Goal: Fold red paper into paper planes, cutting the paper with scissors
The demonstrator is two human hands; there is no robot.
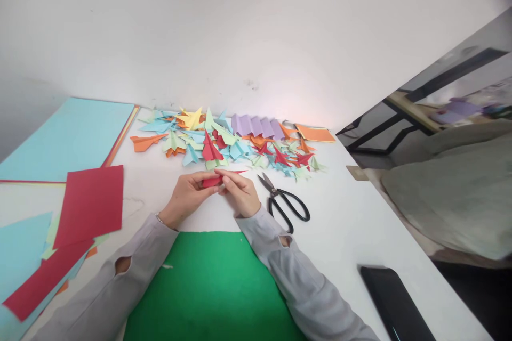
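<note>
Between my two hands is a small folded piece of red paper [210, 183], its thin pointed end sticking out to the right past my fingers. My left hand [190, 195] pinches its left part between thumb and fingers. Closed on its middle and right part is my right hand [240, 192], fingers partly covering the paper. Just beyond the hands lies a heap of small folded paper planes, among them a red one [212, 148] and an orange one [146, 142]. Scissors [280, 198] with black handles rest right of my right hand, blades slightly apart.
A green mat [212, 287] lies under my forearms. Red sheets [91, 205] and large light-blue sheets [76, 138] are at the left. A pleated purple paper [256, 127] and orange paper [316, 133] sit by the wall. A black phone-like object [394, 301] lies near the right edge.
</note>
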